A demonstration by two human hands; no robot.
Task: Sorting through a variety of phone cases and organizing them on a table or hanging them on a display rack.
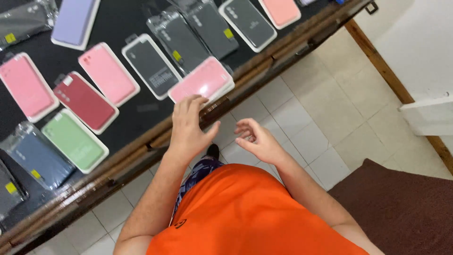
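Left hand (188, 125): ours, open, fingertips on the pink phone case (202, 80) at the table edge (141, 141).
Right hand (257, 139): ours, open, empty, off the table.
Laid out: we see other cases already in rows.

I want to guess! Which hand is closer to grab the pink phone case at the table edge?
The left hand: its fingertips reach the pink phone case, while the right hand hangs open over the floor tiles.

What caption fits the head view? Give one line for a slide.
Left hand reaches to a pink phone case at the edge of a dark table of packaged cases; right hand hangs open, empty.
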